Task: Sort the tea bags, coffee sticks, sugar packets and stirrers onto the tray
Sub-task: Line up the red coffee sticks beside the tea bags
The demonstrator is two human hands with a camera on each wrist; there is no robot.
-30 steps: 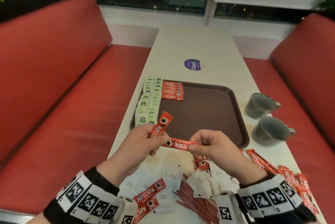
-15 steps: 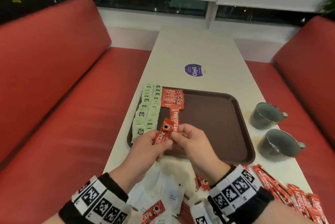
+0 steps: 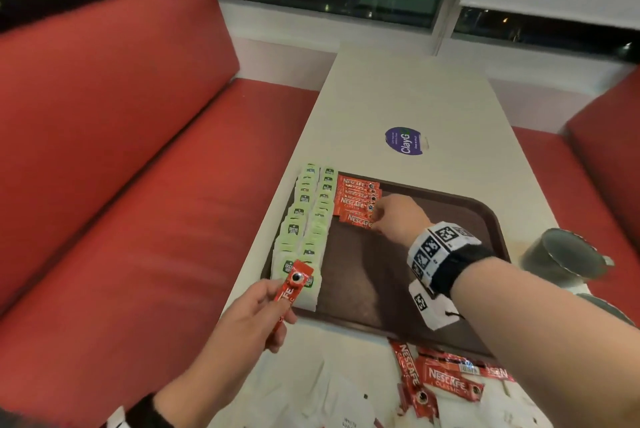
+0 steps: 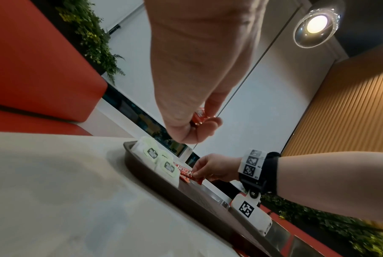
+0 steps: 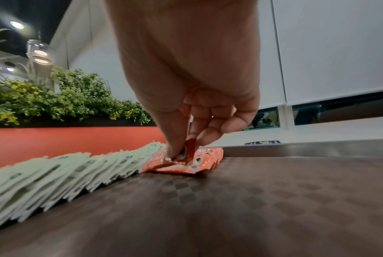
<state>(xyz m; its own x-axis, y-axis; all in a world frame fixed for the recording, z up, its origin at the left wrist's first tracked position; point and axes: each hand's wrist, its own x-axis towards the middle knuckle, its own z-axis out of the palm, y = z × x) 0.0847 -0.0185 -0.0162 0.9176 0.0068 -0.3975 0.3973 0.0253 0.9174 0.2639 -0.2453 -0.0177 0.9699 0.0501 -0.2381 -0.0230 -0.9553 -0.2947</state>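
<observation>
A dark brown tray [image 3: 415, 275] lies on the white table. Two rows of green tea bags [image 3: 308, 219] run down its left side. Beside them at the far end sits a stack of red coffee sticks [image 3: 356, 200]. My right hand [image 3: 379, 219] reaches over the tray and pinches the end of one coffee stick [image 5: 189, 151] lying on that stack. My left hand [image 3: 273, 303] hovers at the tray's near left corner and grips another red coffee stick [image 3: 291, 289], its end pointing up. Loose coffee sticks [image 3: 446, 382] and white sugar packets [image 3: 332, 400] lie on the table in front of the tray.
Two grey mugs [image 3: 564, 258] stand right of the tray. A purple round sticker [image 3: 404, 140] marks the table beyond it. Red bench seats [image 3: 138, 185] flank the table on both sides. The tray's right half [image 3: 460, 230] is bare.
My right hand took one coffee stick away from the left and carried it forward to the stack at the tray's far left. The left hand stayed near the tray's front corner with its stick.
</observation>
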